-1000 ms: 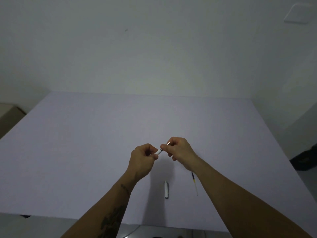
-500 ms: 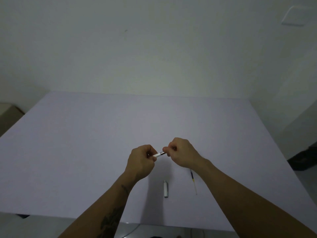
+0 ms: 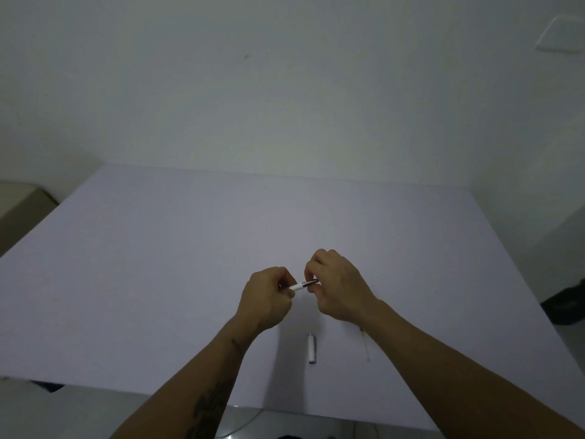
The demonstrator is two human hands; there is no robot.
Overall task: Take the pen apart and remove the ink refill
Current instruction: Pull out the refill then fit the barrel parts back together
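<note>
A white pen barrel [image 3: 299, 286] with a dark metallic tip section [image 3: 310, 283] is held above the table between both hands. My left hand [image 3: 266, 299] is closed around the white end. My right hand [image 3: 335, 285] pinches the dark tip end with its fingertips. On the table below lies a short white pen piece [image 3: 312, 347]. The thin ink refill [image 3: 365, 343], dark at its far end and pale along the rest, rests beside my right forearm.
The pale lavender table [image 3: 190, 264] reaches to a white wall at the back. A tan box [image 3: 19, 210] stands off the left edge. A dark object [image 3: 566, 305] sits on the floor at right.
Both hands have drifted slightly, and my right hand has turned on the tip end, so more of the dark metallic section shows between the hands. The parts on the table lie unmoved.
</note>
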